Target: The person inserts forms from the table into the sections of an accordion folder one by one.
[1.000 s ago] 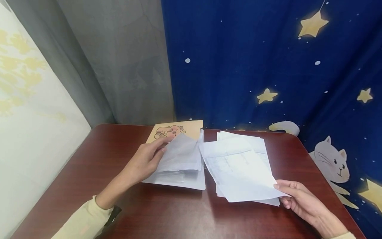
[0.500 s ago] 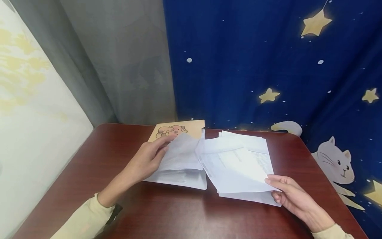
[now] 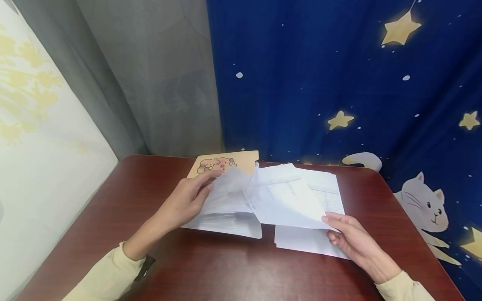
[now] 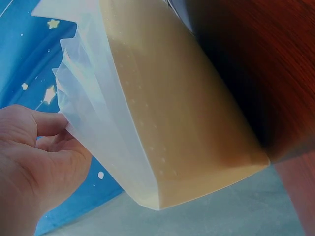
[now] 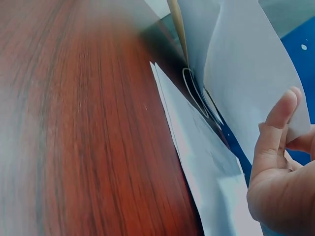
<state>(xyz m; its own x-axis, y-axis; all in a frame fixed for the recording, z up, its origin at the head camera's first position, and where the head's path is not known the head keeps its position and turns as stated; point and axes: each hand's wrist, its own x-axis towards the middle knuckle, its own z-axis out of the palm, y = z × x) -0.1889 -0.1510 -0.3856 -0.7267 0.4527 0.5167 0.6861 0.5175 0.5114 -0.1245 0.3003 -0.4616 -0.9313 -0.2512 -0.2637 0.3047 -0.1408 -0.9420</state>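
A clear sleeve folder [image 3: 229,217] lies open on the red-brown table [image 3: 211,267], on a tan cover with a cartoon dog [image 3: 222,164]. My left hand [image 3: 188,196] holds up its translucent top sleeve [image 3: 229,188] by the left edge; the same sleeve [image 4: 93,132] shows in the left wrist view. My right hand [image 3: 346,236] pinches the corner of a printed white sheet [image 3: 286,200], lifted and swung over toward the folder. In the right wrist view the sheet [image 5: 251,73] is gripped by thumb and fingers. More white papers [image 3: 320,234] lie flat under it.
A blue curtain with stars and a cat [image 3: 425,209] hangs right behind the table. A grey curtain [image 3: 150,83] and a pale panel [image 3: 37,146] stand at the left. The table's near part shows bare wood.
My right hand has carried the white sheet leftward and upward, off the paper stack and toward the held-up sleeve. The left hand has stayed in place holding the sleeve.
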